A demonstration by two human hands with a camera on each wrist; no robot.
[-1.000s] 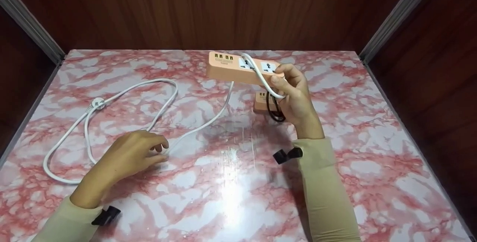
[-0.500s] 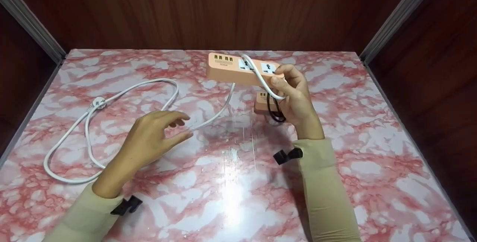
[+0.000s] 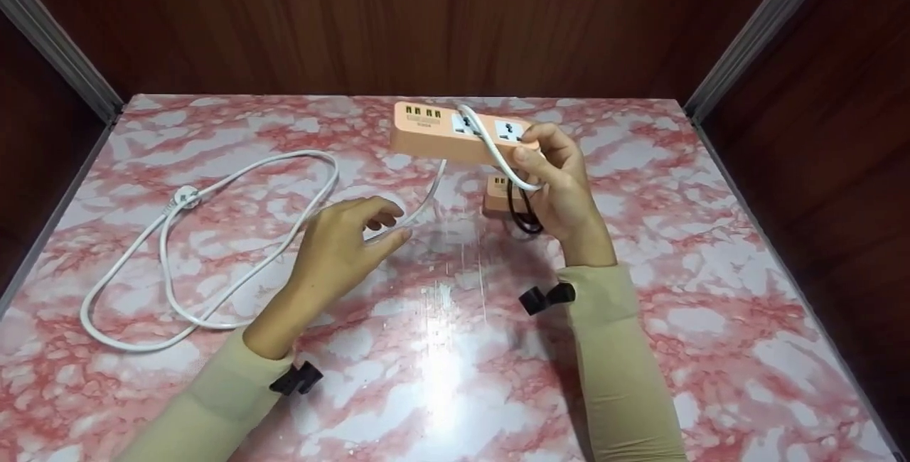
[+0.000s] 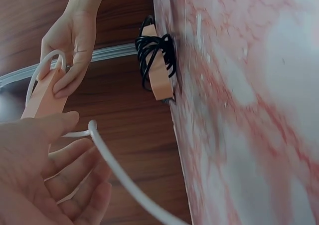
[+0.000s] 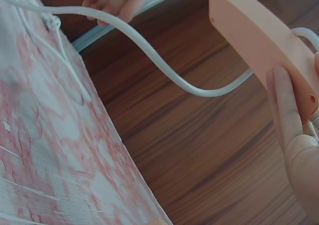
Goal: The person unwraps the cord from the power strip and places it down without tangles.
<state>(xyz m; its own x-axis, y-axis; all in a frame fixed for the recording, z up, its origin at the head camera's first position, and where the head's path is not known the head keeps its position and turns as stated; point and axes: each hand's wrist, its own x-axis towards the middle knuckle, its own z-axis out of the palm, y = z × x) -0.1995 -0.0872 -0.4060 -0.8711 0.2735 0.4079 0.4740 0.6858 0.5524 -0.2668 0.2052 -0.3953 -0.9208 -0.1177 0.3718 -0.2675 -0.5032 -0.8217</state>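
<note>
My right hand grips one end of a peach power strip, raised above the table. Its top bears four-port-style USB slots and white sockets. A turn of white cable wraps across the strip beside my fingers. From beneath the strip, the loose cable hangs down past my left hand. That hand hovers left of the strip, thumb and fingers apart and softly bent, with the cable passing by the gap between them. In the right wrist view, the strip's plain underside shows against my fingers.
More white cable lies in loops on the red-and-white marbled table at the left, with its plug. Behind my right hand lies a second peach power strip, bundled with black cable. Brown wood-grain panels enclose the table.
My left hand has moved right and away from me along the white cable, toward the strip, uncovering more of the looped cable. My right hand and the strip have stayed almost still.
</note>
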